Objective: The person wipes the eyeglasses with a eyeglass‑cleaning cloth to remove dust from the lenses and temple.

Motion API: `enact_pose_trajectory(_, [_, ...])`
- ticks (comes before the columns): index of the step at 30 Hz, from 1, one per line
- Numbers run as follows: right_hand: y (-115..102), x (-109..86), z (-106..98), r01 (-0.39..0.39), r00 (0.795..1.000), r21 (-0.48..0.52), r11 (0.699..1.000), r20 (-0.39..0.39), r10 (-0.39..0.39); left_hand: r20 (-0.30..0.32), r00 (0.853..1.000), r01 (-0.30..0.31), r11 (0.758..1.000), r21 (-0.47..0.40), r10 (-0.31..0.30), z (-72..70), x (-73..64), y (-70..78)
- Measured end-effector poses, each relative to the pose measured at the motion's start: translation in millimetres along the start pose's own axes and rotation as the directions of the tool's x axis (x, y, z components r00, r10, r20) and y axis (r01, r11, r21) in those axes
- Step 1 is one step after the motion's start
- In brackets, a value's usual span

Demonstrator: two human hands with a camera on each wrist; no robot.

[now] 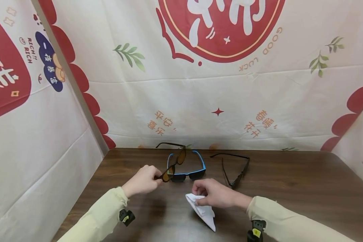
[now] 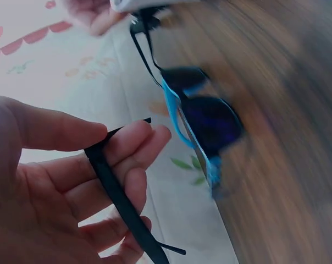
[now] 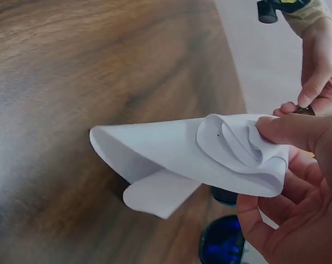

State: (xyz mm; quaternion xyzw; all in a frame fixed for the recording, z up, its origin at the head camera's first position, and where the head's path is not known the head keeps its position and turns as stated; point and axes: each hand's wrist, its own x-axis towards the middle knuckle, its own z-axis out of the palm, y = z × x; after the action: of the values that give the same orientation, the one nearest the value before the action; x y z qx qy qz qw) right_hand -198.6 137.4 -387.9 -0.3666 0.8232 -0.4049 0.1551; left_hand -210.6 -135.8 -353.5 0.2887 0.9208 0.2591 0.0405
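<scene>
Holding one of three pairs in the left hand (image 1: 143, 180): the amber glasses (image 1: 182, 156), pinched at the frame between thumb and index finger, with the other fingers loosely bent behind. Raised above the tabletop (image 1: 290, 188) at a tilt, with one lens overlapping part of the blue glasses (image 1: 196, 174) in the head view; impossible to tell from there whether touching them. Pinching one white cloth (image 1: 204, 213) in the right hand (image 1: 213, 194), with thumb on top of several folds and fingers underneath, one long corner drooping toward the near side; held near the blue glasses, on their near side. On the tabletop, two more pairs: the blue ones, two dark lenses toward the near side and two arms unfolded toward the back, and, apart from these at right, the black glasses (image 1: 241, 174), two arms unfolded toward the left. Over the forearms, two pale sleeves (image 1: 101, 210); at the wrists, two black devices (image 1: 126, 217), one on each. Behind, one printed sheet (image 1: 184, 97) with one big red disc (image 1: 224, 52) along the top.
</scene>
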Motion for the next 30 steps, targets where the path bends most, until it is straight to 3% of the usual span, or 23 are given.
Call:
enact_pose_trajectory(7, [-3,-1.1,-18,-0.002,0.99,0.002,1.0,-0.144,0.002,0.042,0.999,0.022,0.998,-0.058,-0.02,0.1,14.3,19.6])
enact_pose_trajectory(14, [-3,0.5,-28,0.004,0.927,-0.056,0.998,-0.375,-0.024,0.071,0.997,0.041,0.995,-0.094,-0.034,2.0,26.0,35.8])
enact_pose_trajectory(20, [-1,2.9,-30,0.002,0.89,-0.067,0.998,-0.455,-0.032,0.068,0.998,0.018,0.993,-0.12,-0.01,4.7,37.3,49.1])
enact_pose_trajectory(22, [-1,3.2,-30,0.018,0.868,-0.1,0.995,-0.493,-0.065,0.075,0.997,0.017,0.992,-0.126,-0.007,6.2,40.2,52.8])
enact_pose_trajectory(25, [0,3.4,-28,0.031,0.818,-0.206,0.978,-0.557,-0.143,0.09,0.996,0.019,0.99,-0.143,-0.006,8.8,43.3,57.9])
enact_pose_trajectory(30, [-1,1.3,-23,0.038,0.729,-0.437,0.899,-0.603,-0.324,0.113,0.993,0.038,0.981,-0.19,-0.017,11.3,47.1,65.9])
